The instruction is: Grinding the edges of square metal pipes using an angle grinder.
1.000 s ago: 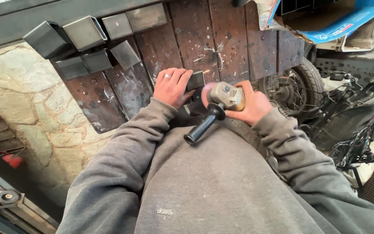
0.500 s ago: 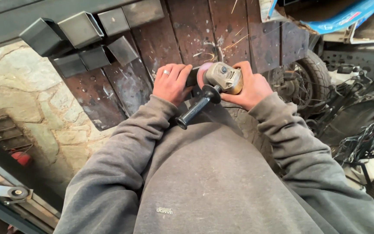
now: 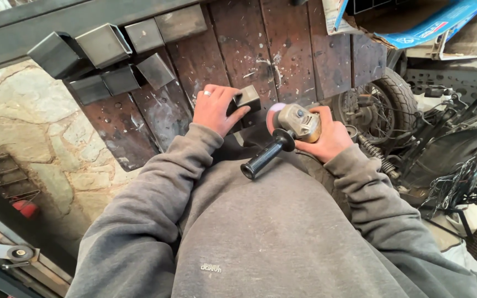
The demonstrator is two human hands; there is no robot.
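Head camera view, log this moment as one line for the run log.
left hand: holds small metal block | right hand: grips angle grinder | surface: wooden table

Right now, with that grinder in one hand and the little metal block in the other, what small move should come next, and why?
Probably bring the angle grinder in the right hand a little closer to the short square steel piece. The left hand already pins that piece on the wooden bench, while the disc sits just beside it, seemingly not yet touching, with the side handle pointing back at the body.
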